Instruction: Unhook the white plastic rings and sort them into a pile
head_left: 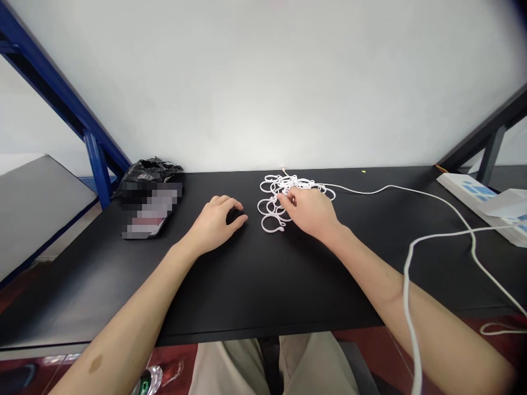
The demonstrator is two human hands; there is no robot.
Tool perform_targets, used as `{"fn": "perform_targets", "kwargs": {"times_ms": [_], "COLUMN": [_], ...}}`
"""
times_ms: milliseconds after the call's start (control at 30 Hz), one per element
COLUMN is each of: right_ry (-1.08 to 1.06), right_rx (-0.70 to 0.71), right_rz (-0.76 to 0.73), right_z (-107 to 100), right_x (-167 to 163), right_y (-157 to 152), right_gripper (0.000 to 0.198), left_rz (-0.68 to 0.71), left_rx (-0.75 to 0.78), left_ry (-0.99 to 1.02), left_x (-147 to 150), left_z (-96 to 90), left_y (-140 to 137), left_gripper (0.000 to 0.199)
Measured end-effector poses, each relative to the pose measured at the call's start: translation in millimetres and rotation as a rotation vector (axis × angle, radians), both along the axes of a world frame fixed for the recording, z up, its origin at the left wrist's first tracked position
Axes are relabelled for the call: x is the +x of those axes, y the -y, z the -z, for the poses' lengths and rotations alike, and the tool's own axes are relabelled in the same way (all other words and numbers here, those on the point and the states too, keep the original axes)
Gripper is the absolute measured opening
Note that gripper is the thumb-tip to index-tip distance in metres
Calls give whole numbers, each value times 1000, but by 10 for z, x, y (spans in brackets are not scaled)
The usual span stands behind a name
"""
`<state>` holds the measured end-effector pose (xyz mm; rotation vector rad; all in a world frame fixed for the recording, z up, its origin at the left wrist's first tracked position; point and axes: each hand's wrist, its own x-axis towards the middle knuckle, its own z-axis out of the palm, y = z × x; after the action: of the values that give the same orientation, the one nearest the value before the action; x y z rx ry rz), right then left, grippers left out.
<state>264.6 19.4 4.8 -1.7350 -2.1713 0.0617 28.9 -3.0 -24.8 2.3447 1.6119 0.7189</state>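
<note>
A loose pile of white plastic curtain rings point(272, 223), each with a small eyelet, lies on the black tabletop point(247, 291) near its back. My right hand point(310, 209) is over the right part of the pile, thumb and fingers curled together on a ring; the hand covers part of the heap. To the left of the rings, my left hand point(214, 224) rests on the tabletop, thumb and fingers apart, holding nothing. A gap separates it from the nearest ring.
A phone-like flat object point(152, 214), partly pixelated, and a crumpled black plastic bag point(148, 171) lie at the left. A white cable point(411, 191) runs from behind the rings to the right, and another crosses above my right forearm. White-blue packaging point(480, 192) sits at the right.
</note>
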Motion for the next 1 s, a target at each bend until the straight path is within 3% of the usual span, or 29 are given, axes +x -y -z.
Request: {"fn": "perform_targets", "kwargs": {"times_ms": [267, 400, 667, 1000], "right_ry": [-81, -36, -44, -86], "right_rx": [-9, -145, -237, -167], "right_rz": [-438, -592, -588, -630], "right_z": [36, 69, 85, 122], "right_x": [-253, -348, -356, -357], "right_y": [332, 461, 450, 457], "right_gripper": [29, 23, 19, 22], "left_rz": [-60, -71, -62, -43], "left_rx": [-43, -75, -82, -68], "left_ry": [-25, -35, -43, -55], "left_x": [-18, -29, -39, -59], "left_z": [65, 73, 38, 38], "left_y": [-10, -14, -3, -10], "left_gripper": [39, 40, 39, 39]}}
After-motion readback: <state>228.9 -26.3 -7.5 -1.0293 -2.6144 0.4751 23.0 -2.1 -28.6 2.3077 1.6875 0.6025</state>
